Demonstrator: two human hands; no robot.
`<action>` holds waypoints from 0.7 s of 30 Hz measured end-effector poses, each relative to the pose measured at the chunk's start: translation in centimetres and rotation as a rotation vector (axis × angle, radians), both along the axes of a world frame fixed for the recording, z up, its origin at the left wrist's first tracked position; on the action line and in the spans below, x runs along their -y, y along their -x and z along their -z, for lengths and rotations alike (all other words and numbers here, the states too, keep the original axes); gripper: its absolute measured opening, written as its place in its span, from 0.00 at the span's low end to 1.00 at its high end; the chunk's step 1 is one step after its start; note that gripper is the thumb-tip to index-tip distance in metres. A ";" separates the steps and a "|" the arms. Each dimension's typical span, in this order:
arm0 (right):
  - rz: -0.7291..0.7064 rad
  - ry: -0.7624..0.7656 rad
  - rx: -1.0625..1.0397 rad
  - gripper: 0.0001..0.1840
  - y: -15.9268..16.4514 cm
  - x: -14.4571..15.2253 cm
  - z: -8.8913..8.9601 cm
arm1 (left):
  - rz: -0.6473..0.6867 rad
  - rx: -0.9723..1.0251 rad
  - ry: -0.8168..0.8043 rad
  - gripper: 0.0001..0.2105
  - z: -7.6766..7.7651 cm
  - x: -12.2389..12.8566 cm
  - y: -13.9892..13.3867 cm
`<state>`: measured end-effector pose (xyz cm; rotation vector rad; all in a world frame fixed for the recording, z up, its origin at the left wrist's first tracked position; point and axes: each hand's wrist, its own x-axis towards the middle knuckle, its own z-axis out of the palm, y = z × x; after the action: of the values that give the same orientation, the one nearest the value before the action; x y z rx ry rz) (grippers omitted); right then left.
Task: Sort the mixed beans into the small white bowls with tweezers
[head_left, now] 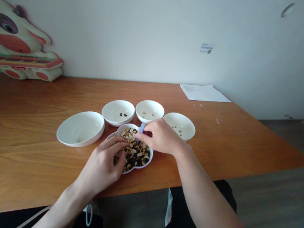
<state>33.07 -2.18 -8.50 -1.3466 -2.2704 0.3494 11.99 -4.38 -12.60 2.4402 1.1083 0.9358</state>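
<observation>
A shallow white dish with a wavy, lobed rim (151, 158) sits near the table's front edge. Inside is a mix of beans and seeds (137, 154), with black, yellow and pale pieces. My right hand (163, 136) pinches a thin lavender strip, apparently plastic tweezers (141, 128), whose lower end points down into the mix. Over the dish's left side, my left hand (106, 164) bends its fingers above the seeds, thumb spread from them; its palm covers part of the rim. Whether those fingertips touch any seeds cannot be made out.
Behind the dish, white bowls curve in an arc: a large one (72, 128) at left with a pale piece, one (112, 110) with black beans, one (152, 107) with tan pieces, and one (186, 127) with small green ones. Papers (204, 93) and a cow-shaped toy keyboard (26, 60) lie farther back.
</observation>
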 end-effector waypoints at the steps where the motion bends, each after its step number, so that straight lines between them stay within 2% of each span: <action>1: 0.001 -0.004 0.002 0.18 0.0 0.0 0.0 | 0.002 0.003 -0.007 0.11 0.0 0.0 0.0; 11: -0.067 0.003 -0.104 0.15 0.0 0.5 -0.2 | -0.006 0.025 -0.011 0.12 0.2 0.1 -0.1; 17: 0.004 0.001 -0.086 0.16 -0.1 0.8 -0.6 | -0.037 0.024 -0.011 0.14 0.2 0.0 -0.2; 21: -0.120 0.025 -0.149 0.13 0.0 0.9 -0.8 | -0.040 0.035 0.008 0.15 0.2 0.2 -0.1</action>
<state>33.03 -3.10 -7.75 -1.1579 -2.2340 0.5026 12.11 -4.57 -12.85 2.3945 1.1511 0.9803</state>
